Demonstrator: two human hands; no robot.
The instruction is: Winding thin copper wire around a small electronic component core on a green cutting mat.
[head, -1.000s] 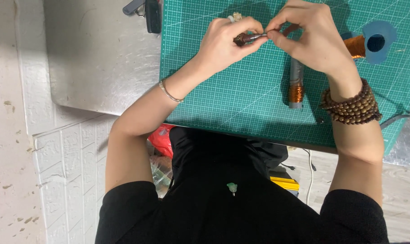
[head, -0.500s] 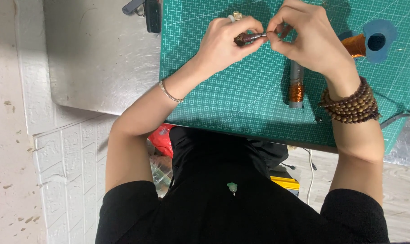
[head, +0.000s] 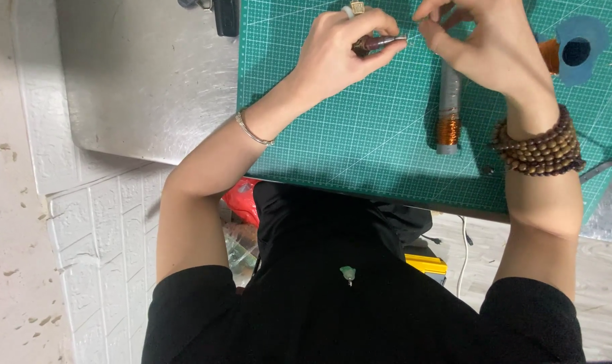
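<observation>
Here, left to right. Grey steel tabletop [head: 144, 81] at far left, partly covered by a green cutting mat [head: 360, 135]. A thin bangle [head: 252, 131] sits on the left wrist.

Left hand [head: 340, 47] is over the upper mat, fingers curled around a small dark tool [head: 377, 44], apparently pliers. Tool's long axis runs roughly level across the frame, tip pointing right, toward the other hand. Grip looks firm; a ring shows on one finger.

Right hand [head: 488, 47] is just right of the tool tip, thumb and forefinger pinched together at the tip's height. Probably holding fine wire, but the wire itself is too thin to make out, so what the pinch holds cannot be confirmed. Gap between tool tip and pinched fingertips is very small; they are near, not clearly touching.

Beneath the right hand a grey spool [head: 449, 101] lies on the mat, long axis running away from the person, copper wire wound at its near end. A beaded bracelet [head: 538, 141] wraps the right wrist. Further right, a blue-flanged reel [head: 575, 47] with copper winding lies near the mat edge.

Both hands are level with each other; the left one carries the tool.
</observation>
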